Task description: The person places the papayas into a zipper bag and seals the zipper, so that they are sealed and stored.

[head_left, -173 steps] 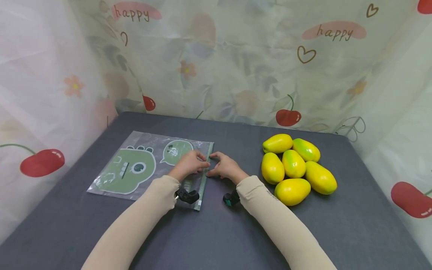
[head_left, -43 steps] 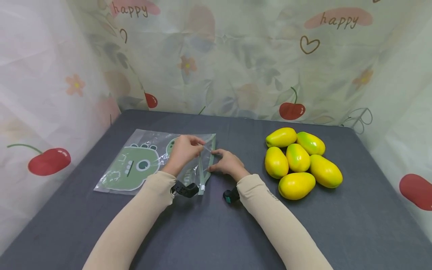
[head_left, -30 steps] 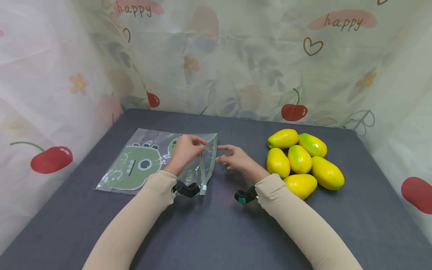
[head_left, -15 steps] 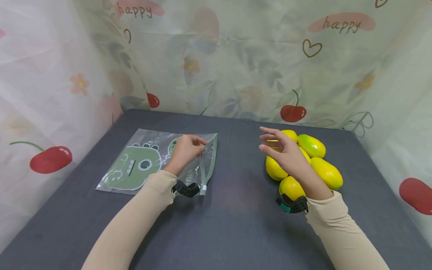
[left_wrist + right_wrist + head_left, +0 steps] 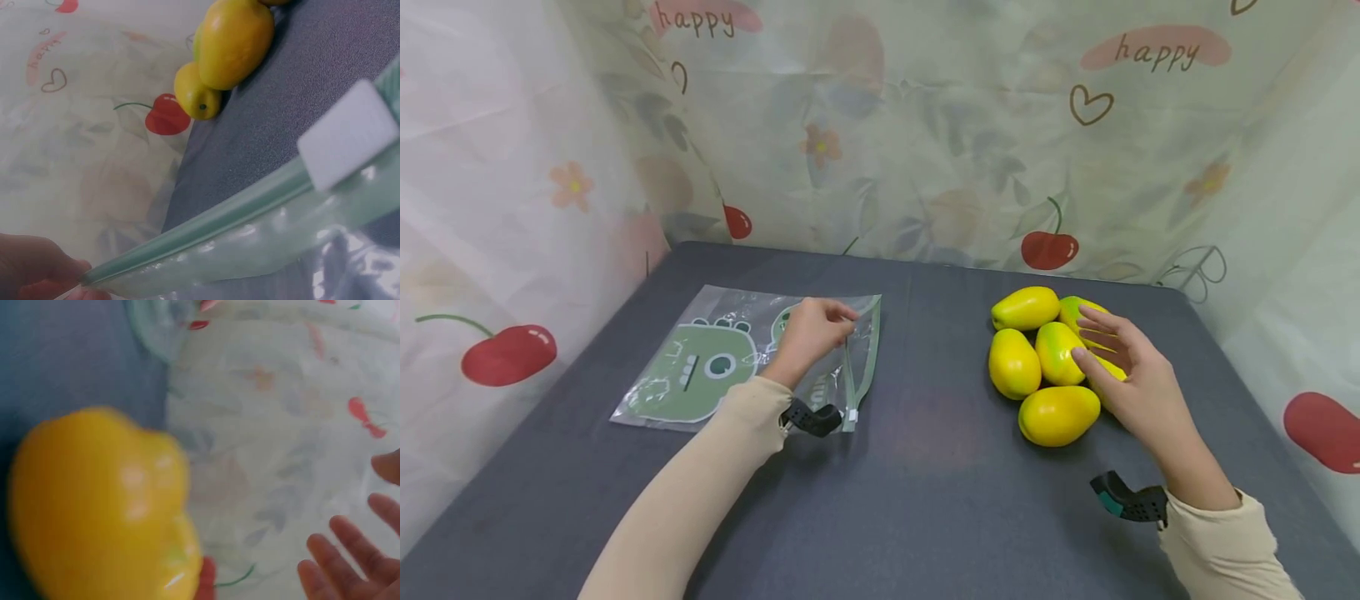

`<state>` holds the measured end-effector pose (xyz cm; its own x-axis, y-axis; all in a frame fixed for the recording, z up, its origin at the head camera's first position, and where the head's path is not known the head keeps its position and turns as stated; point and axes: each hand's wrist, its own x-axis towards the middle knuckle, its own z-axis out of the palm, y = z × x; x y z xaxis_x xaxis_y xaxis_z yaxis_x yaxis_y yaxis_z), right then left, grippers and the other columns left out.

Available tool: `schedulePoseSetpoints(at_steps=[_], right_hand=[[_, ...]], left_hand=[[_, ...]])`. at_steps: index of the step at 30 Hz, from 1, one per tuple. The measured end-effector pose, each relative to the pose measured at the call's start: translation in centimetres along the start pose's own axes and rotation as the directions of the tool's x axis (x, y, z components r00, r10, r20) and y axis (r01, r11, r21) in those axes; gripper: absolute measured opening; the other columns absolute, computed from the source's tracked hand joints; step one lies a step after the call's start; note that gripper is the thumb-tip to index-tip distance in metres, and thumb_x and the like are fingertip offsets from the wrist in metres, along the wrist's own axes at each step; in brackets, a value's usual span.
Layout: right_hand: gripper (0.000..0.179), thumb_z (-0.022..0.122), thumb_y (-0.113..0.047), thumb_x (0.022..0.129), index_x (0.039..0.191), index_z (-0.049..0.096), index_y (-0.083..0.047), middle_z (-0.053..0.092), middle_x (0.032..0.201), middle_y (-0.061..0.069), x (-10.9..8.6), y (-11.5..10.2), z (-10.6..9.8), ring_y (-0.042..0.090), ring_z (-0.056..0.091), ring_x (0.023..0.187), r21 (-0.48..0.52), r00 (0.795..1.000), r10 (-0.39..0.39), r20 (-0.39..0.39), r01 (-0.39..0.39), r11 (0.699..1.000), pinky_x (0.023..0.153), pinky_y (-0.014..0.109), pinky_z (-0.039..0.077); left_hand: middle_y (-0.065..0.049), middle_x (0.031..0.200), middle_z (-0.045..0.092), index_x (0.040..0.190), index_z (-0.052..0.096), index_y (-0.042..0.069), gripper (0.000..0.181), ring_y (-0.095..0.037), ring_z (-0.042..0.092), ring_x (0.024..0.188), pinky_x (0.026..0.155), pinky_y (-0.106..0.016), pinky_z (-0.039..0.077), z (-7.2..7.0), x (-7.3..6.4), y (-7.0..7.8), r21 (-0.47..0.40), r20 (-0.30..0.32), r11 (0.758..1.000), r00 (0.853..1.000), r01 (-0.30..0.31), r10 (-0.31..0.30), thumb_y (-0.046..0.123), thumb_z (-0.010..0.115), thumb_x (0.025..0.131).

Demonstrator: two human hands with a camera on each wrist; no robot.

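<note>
A clear zip bag [image 5: 703,379] with a green cartoon monster print lies flat on the left of the grey table. My left hand [image 5: 808,337] pinches the upper layer of its mouth and lifts it, so the two green-edged layers stand apart. In the left wrist view the green zip strip [image 5: 206,228] runs from the fingertips to a white slider [image 5: 350,134]. My right hand [image 5: 1138,383] hovers with spread fingers over the right side of several yellow mangoes [image 5: 1015,364], hiding part of the rightmost one. It holds nothing.
The mangoes sit close together on the right half of the table [image 5: 925,500]. Behind and at both sides hangs a pale printed curtain [image 5: 910,150]. A thin looped cord [image 5: 1202,271] shows at the back right corner.
Earlier both hands were at the bag's mouth, where the layers came apart. My right hand has since let go and moved right to the mangoes; my left hand keeps its pinch.
</note>
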<state>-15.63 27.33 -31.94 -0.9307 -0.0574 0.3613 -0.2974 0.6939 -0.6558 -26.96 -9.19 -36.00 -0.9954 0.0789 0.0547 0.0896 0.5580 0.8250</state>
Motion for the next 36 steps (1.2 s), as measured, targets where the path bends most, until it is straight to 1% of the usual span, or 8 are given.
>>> schedulePoseSetpoints(at_steps=[3,9,11,14,16,23,32,36], right_hand=[[0.051,0.061,-0.026,0.095,0.142,0.045,-0.011,0.052,0.138,0.014,-0.6,1.5,0.1,-0.007,0.046,0.117,-0.024,0.999,-0.017,0.042,0.018,1.0,0.088,0.0,0.033],[0.053,0.061,-0.028,0.095,0.143,0.044,-0.012,0.047,0.143,0.013,-1.3,3.8,0.1,0.027,0.044,0.128,-0.041,0.981,-0.01,0.193,0.019,0.999,0.107,0.033,0.039],[0.053,0.061,-0.027,0.095,0.142,0.045,-0.013,0.048,0.142,0.012,-1.4,4.5,0.1,0.017,0.042,0.13,-0.039,0.973,-0.016,0.229,0.026,0.999,0.108,0.033,0.036],[0.052,0.062,-0.028,0.094,0.142,0.047,-0.015,0.049,0.141,0.008,-1.6,5.4,0.1,-0.004,0.038,0.125,-0.055,0.964,-0.028,0.265,0.044,0.998,0.098,0.008,0.029],[0.052,0.063,-0.029,0.094,0.141,0.048,-0.016,0.05,0.14,0.006,-1.6,5.8,0.2,-0.013,0.034,0.121,-0.065,0.959,-0.027,0.282,0.048,0.997,0.091,0.002,0.026],[0.051,0.065,-0.03,0.092,0.137,0.051,-0.01,0.053,0.136,0.007,-1.7,6.5,0.3,-0.019,0.033,0.116,-0.061,0.942,-0.035,0.334,0.059,0.996,0.091,0.002,0.028],[0.051,0.066,-0.032,0.091,0.134,0.053,-0.008,0.055,0.135,0.009,-1.8,6.8,0.1,-0.008,0.042,0.117,-0.05,0.924,-0.027,0.382,0.05,0.997,0.092,0.001,0.029],[0.05,0.068,-0.029,0.089,0.131,0.055,-0.006,0.057,0.133,0.01,-2.0,7.0,0.1,-0.015,0.039,0.116,-0.039,0.922,-0.05,0.384,0.071,0.997,0.092,-0.001,0.028]], left_hand=[[-0.016,0.083,0.071,0.1,0.075,0.006,0.025,-0.015,0.059,0.062,0.051,-0.025,0.04,-0.1,0.0,0.0,0.003,-0.005,1.0,1.0,-0.006,0.006,0.006,0.058,0.081],[-0.015,0.08,0.072,0.098,0.075,0.007,0.025,-0.013,0.059,0.06,0.051,-0.024,0.039,0.0,0.1,-0.1,0.02,-0.011,1.0,1.0,-0.01,0.01,0.006,0.058,0.08],[-0.015,0.081,0.072,0.1,0.075,0.006,0.025,-0.013,0.059,0.06,0.051,-0.024,0.04,0.0,0.1,-0.1,0.026,-0.011,1.0,1.0,-0.01,0.01,0.006,0.059,0.081],[-0.015,0.082,0.072,0.101,0.075,0.006,0.026,-0.013,0.059,0.061,0.051,-0.024,0.04,0.0,0.1,-0.1,0.033,-0.008,0.999,1.0,-0.01,0.01,0.006,0.059,0.081],[-0.014,0.082,0.072,0.102,0.075,0.006,0.026,-0.013,0.06,0.061,0.052,-0.024,0.041,0.0,0.1,-0.1,0.036,-0.006,0.999,1.0,-0.008,0.009,0.006,0.058,0.081],[-0.013,0.082,0.072,0.102,0.075,0.006,0.026,-0.014,0.06,0.062,0.053,-0.025,0.042,-0.1,-0.1,0.0,0.037,-0.003,0.999,1.0,-0.003,0.003,0.007,0.059,0.082],[-0.014,0.084,0.072,0.099,0.076,0.009,0.025,-0.012,0.059,0.059,0.052,-0.024,0.041,-0.2,-0.1,0.1,0.039,-0.007,0.999,1.0,0.001,0.0,0.006,0.059,0.081],[-0.016,0.083,0.072,0.097,0.076,0.011,0.023,-0.017,0.06,0.061,0.052,-0.025,0.04,-0.2,-0.2,0.1,0.042,-0.007,0.999,1.0,-0.003,0.003,0.007,0.059,0.081]])
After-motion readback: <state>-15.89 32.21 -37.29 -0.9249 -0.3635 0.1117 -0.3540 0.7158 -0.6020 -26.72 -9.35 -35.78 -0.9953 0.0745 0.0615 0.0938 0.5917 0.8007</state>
